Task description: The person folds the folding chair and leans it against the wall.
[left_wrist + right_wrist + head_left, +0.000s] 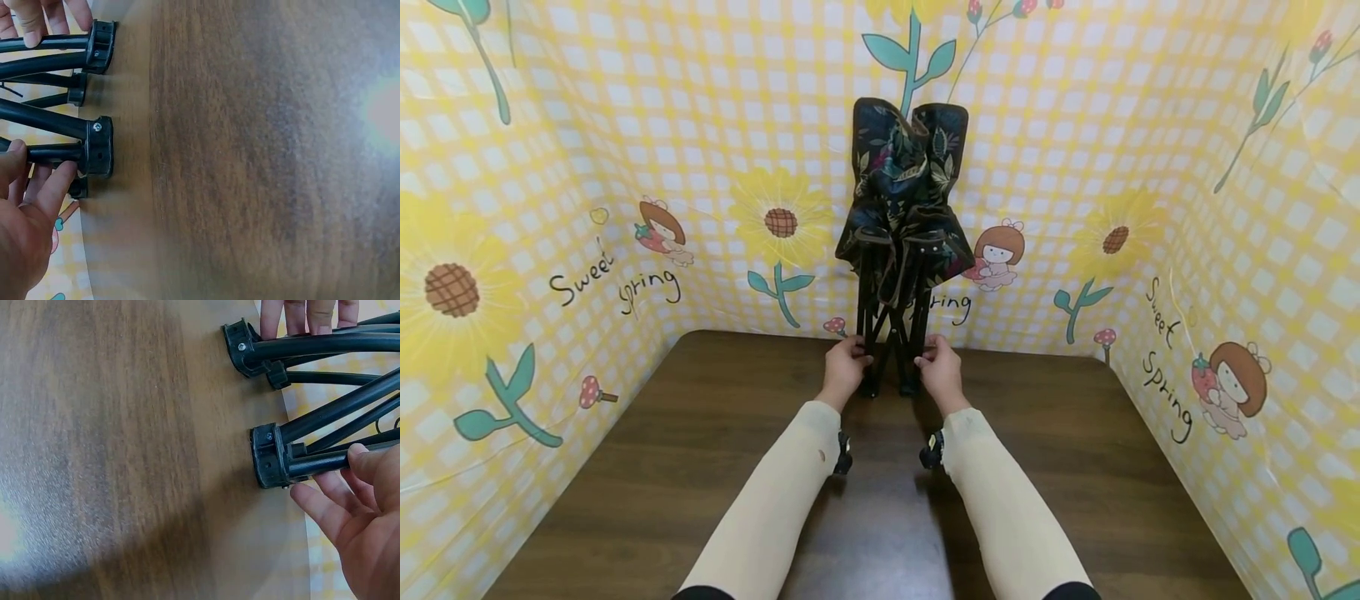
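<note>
A folded camping chair (908, 187) stands upright at the back of the table, with dark leaf-patterned fabric bunched above thin black crossed legs. My left hand (846, 367) pinches a left leg tube low down, thumb on one side and fingers behind. In the left wrist view that leg tube (53, 152) runs into a black plastic foot (100, 147). On the other side my right hand (940, 372) grips a right leg tube (319, 464) between thumb and fingers, just above its foot (269, 459). The rear feet are partly hidden behind the front ones.
The brown wooden table (700, 467) ends close behind the chair legs. A yellow checked cloth (1060, 125) with printed sunflowers and girls hangs along the back and both sides.
</note>
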Demonstrator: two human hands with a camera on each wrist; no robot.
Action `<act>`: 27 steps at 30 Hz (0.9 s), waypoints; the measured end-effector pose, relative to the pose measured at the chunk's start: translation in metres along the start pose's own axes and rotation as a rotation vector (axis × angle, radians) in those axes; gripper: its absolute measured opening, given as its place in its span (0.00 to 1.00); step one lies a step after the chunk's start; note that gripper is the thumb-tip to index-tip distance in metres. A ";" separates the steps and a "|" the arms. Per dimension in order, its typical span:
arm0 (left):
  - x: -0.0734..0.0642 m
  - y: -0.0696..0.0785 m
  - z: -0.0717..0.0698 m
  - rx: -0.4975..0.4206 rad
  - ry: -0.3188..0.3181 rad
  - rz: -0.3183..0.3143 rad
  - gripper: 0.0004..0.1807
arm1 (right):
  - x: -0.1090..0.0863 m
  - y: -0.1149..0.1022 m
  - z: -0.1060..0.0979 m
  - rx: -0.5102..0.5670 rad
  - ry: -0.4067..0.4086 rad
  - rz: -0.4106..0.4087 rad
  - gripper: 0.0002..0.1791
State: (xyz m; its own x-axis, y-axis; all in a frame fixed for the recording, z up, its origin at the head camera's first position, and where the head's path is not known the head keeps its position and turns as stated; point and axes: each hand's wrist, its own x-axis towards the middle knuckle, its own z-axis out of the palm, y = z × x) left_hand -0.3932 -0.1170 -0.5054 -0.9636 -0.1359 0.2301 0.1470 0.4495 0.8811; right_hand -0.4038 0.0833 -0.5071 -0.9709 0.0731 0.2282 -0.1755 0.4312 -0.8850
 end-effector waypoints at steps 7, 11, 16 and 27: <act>0.001 0.003 0.001 -0.041 -0.020 -0.055 0.18 | 0.002 -0.002 -0.003 -0.094 -0.008 0.030 0.11; 0.002 0.004 0.000 -0.044 -0.040 -0.065 0.18 | 0.003 -0.002 -0.004 -0.132 -0.027 0.034 0.11; 0.006 0.002 -0.001 -0.039 -0.062 -0.041 0.17 | 0.005 0.001 -0.007 -0.186 -0.055 0.020 0.11; 0.007 -0.005 -0.014 -0.014 -0.149 0.016 0.23 | 0.002 0.008 -0.012 -0.178 -0.086 -0.034 0.15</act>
